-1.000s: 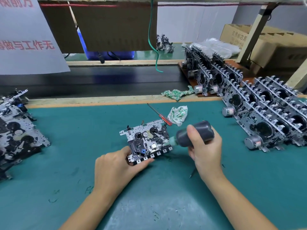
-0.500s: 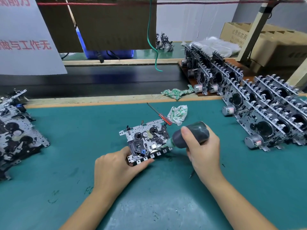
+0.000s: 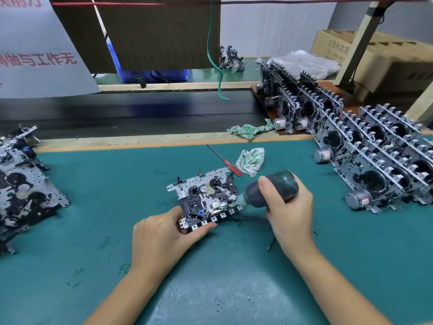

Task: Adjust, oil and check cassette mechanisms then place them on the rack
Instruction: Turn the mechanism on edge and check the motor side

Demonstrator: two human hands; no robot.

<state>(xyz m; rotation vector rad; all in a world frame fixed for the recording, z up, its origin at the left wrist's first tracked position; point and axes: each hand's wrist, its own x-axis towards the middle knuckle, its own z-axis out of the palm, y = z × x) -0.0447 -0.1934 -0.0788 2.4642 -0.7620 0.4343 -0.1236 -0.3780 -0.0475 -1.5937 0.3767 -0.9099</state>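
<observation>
A: Report items from the left edge inward.

B: A pile of cassette mechanisms (image 3: pixel 21 184) lies flat on the green surface (image 3: pixel 105 207), well to the left of the left hand (image 3: pixel 161 238).

A: State of the left hand's fingers?

B: Grasping. The thumb (image 3: pixel 203 227) and fingers pinch the near left corner of the cassette mechanism (image 3: pixel 203 195), which lies face up on the surface just beyond the fingertips.

A: And the right hand (image 3: pixel 290 214)?

B: Its fingers are curled round a dark oil bottle (image 3: pixel 271 188), held nearly level. The bottle's green nozzle (image 3: pixel 241 201) points left and meets the right edge of the mechanism, directly across from the left fingers.

A: Items beyond the fingers?

B: A red-handled screwdriver (image 3: pixel 225 161) lies just past the mechanism, with a crumpled white-and-green cloth (image 3: pixel 250 160) beside its handle. A second cloth (image 3: pixel 250 130) sits further back at the surface's wooden edge.

A: To the right of the right hand?

B: Rows of upright mechanisms (image 3: pixel 384 165) stand together, well apart from the fingers, motors facing the hands. Behind them a cardboard box (image 3: pixel 386 59) is visible.
</observation>
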